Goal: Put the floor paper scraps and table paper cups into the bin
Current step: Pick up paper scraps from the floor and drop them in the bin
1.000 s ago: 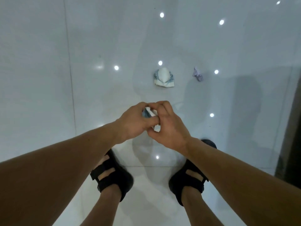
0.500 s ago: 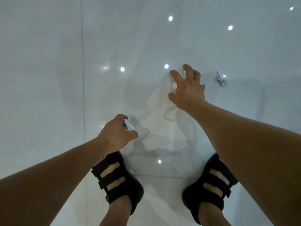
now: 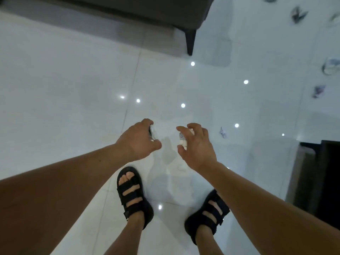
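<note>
Glossy white tile floor [image 3: 73, 85] fills most of the shot and reflects the ceiling lights. A dark grey couch [image 3: 147, 11] on a stubby leg sits up top. Black strap sandals [image 3: 145, 212] are down below.

Left hand [image 3: 136, 142] is curled round a small scrap [image 3: 151, 132], which the fingers mostly hide. Right hand [image 3: 198, 148] pinches a crumpled white scrap [image 3: 182, 139] between thumb and fingers. It has bluish-grey print, way too blurry to read.

A loose scrap [image 3: 223, 132] lies on the floor near the right hand. Farther scraps [image 3: 318, 91] with the same whitish, blue-grey look are scattered toward the top right corner.
</note>
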